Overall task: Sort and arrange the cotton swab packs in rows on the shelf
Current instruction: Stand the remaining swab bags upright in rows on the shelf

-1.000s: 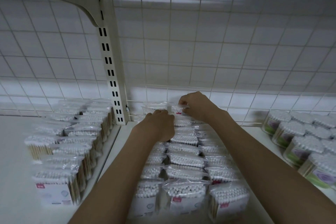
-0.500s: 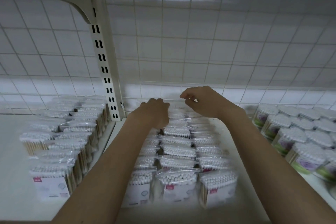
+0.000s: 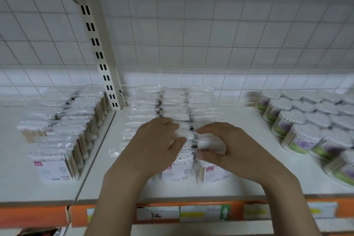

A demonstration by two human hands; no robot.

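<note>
Cotton swab packs [image 3: 173, 101] stand in three rows in the middle of the shelf [image 3: 239, 120]. Both hands work at the front part of the rows. The left hand [image 3: 153, 147] rests on the middle row with curved fingers, the right hand [image 3: 226, 145] pinches one pack [image 3: 209, 142]. I judge the step is straightening; next the front packs need gentle squaring.

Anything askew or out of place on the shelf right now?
One thing: a flat clear pack lies at the left edge of the middle rows, sticking out sideways from the lineup. The rest stand in rows. Both hands, left hand and right hand, are on the front packs; blur hides finer detail.
</note>
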